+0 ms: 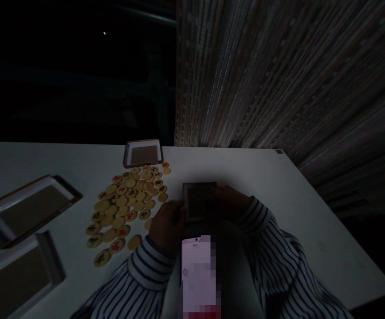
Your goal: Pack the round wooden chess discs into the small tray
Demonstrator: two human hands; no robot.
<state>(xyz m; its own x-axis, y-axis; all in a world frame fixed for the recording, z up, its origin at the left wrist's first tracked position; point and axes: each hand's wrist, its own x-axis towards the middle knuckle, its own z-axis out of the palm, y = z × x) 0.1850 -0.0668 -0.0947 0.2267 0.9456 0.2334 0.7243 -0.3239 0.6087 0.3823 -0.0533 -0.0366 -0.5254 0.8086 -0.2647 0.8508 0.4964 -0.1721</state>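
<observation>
The scene is very dark. Both my hands, in striped sleeves, rest at a small dark square tray (197, 201) on the white table (279, 195). My left hand (167, 226) grips the tray's left edge with fingers curled. The tray's right side is held by my right hand (227, 201), fingers closed over it. A spread of round yellow game pieces (129, 204) with red and black marks lies just left of my left hand.
Another small tray (143, 153) sits at the table's far edge. Two larger rectangular trays (26, 208) (16, 274) lie at the left. A lit phone (197, 274) stands near my chest. A woven blind (279, 75) hangs behind the table.
</observation>
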